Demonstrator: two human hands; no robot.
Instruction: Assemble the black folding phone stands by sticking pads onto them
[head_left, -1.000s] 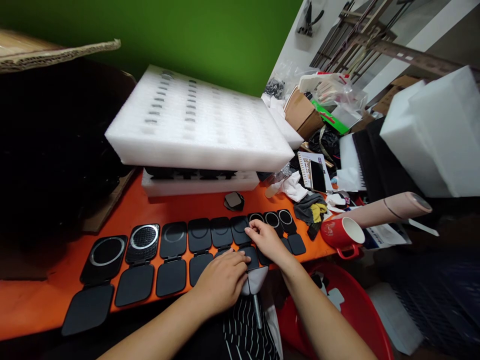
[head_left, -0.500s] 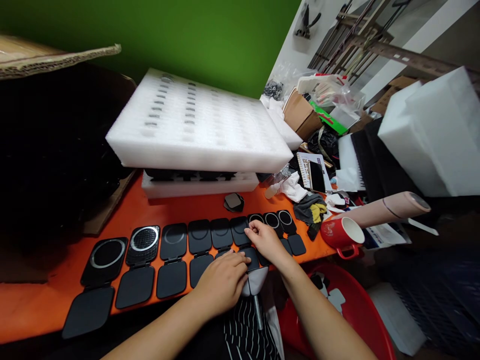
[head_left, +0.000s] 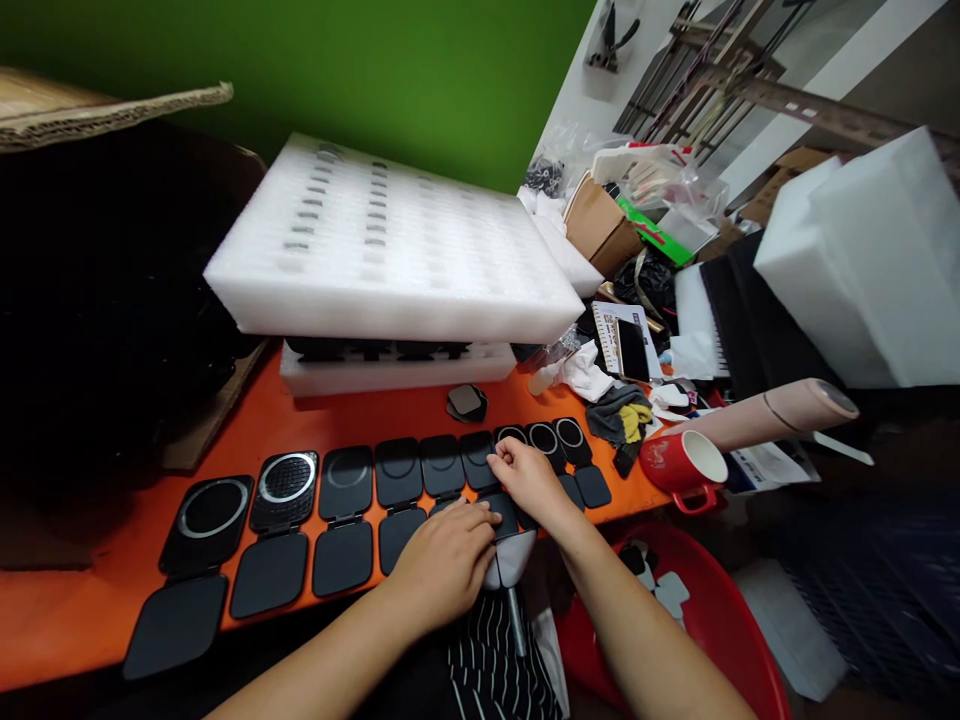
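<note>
Lying palm down with its fingers stretched close together, the left hand (head_left: 446, 555) touches the lower panel of a black, hinged device made of two rounded square panels (head_left: 478, 448); whether its thumb grips the edge, I cannot tell. The right hand (head_left: 529, 478) is at the right edge of the same device's upper panel, thumb and forefinger drawn narrowly together, and anything between those tips is too small to make out. The device lies opened out on a bright orange bench (head_left: 360, 412), within a row of similar black hinged devices (head_left: 342, 558), five on its left and three on its right; pale rings mark the upper panels at both ends of the row. Behind the row sits a small pile of thin rounded pieces, grey on black (head_left: 467, 401), and beyond it a thick white foam block with rows of slots (head_left: 412, 310) rests above another. Towards the bench's right end stand a red mug with a white inside (head_left: 664, 462) and, just beside it, a pale pink cylindrical flask (head_left: 780, 412), near a grey and yellow cloth (head_left: 621, 414). A round red basin (head_left: 731, 640) is below the bench.
</note>
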